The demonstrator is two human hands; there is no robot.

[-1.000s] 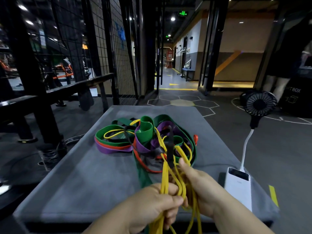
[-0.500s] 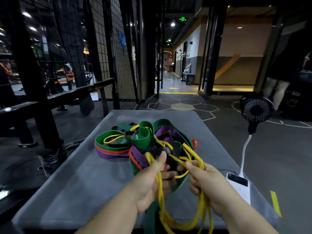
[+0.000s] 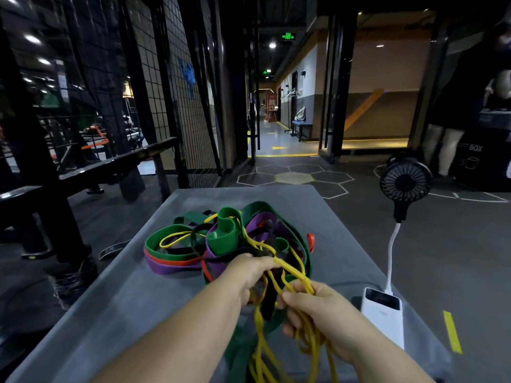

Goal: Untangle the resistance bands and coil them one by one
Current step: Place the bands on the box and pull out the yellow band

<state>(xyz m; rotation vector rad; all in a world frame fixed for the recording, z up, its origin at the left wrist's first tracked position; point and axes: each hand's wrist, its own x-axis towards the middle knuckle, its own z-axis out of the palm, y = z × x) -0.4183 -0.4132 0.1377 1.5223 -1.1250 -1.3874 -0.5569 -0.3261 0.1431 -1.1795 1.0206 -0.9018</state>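
Both hands work at the near edge of the tangle (image 3: 229, 239), which lies in the middle of the grey mat (image 3: 124, 313). The left hand (image 3: 250, 275) has its fingers curled down into the knot and grips it where yellow and black strands cross; which strand lies under the fingertips I cannot tell. Just to its right, the right hand (image 3: 318, 308) is closed round a bunch of strands of the yellow band (image 3: 304, 284), whose slack hangs off the near edge.

To do this step well, I judge that the left hand should pin the knot while the right feeds the yellow out loop by loop. Tracing one strand back through the green fold should work better than hauling, since stretched rubber is likely to cinch tighter.

From the left, the heap shows flat loops of the green band (image 3: 150, 240), the red band (image 3: 177, 262) and the purple band (image 3: 166, 268) stacked together, with a thin yellow loop lying across them. A thick green fold stands up in the middle, and a black band (image 3: 221, 258) threads through. More green and a red tip close the right side.
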